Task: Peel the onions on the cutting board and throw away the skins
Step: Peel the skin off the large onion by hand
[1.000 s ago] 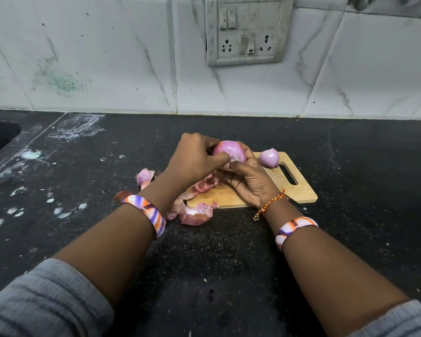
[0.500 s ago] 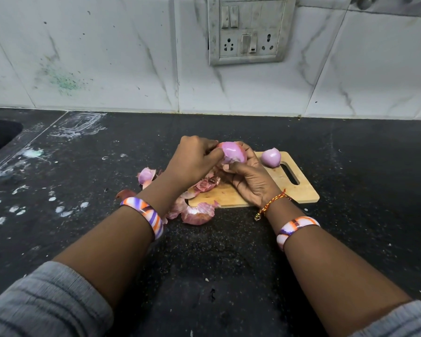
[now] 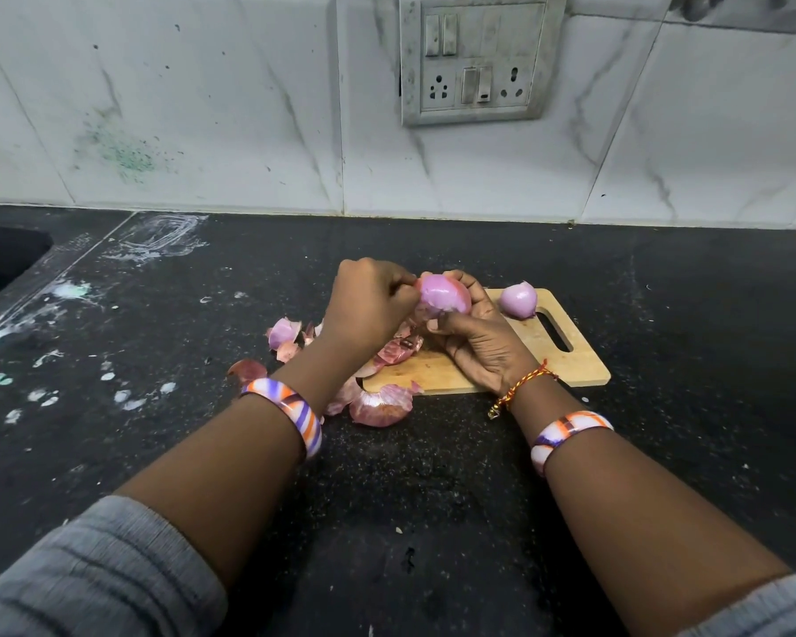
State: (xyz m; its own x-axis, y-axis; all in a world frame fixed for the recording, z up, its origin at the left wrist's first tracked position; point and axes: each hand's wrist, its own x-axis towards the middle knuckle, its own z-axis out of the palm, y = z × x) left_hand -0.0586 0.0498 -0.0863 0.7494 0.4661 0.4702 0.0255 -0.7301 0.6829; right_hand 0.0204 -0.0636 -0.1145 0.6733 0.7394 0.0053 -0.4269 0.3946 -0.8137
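Since the earlier frames the left hand [image 3: 368, 305] has slid a little along the onion [image 3: 444, 297], its fingertips now working at the onion's left end rather than over its top, and more smooth pink flesh shows on the side facing the camera. The onion itself has barely shifted; it stays lifted just above the cutting board [image 3: 580, 365], over the board's left half. I read this as the last of the papery layer being worked loose, so this onion looks close to done.

The left hand's fingers are curled together and pinch at the onion's end, apparently on an edge of skin, though the strip itself is too small to make out. The right hand [image 3: 479, 342] cradles the onion from below and behind, fingers wrapped round its far side and thumb pressed against its near underside, so it is clamped firmly enough to resist the pull.

A second onion [image 3: 519, 300], already bare and glossy, rests on the cutting board just beside the slot handle, right of the held one. The loose skins [image 3: 382, 404] lie scattered off the board's left and near-left edges on the dark counter [image 3: 433, 498], with one reddish piece [image 3: 398, 349] on the board itself under the hands.

Judging by that, peeling is nearly complete, while the throwing away has not begun: every skin is still lying by the board, and no bin is in view.
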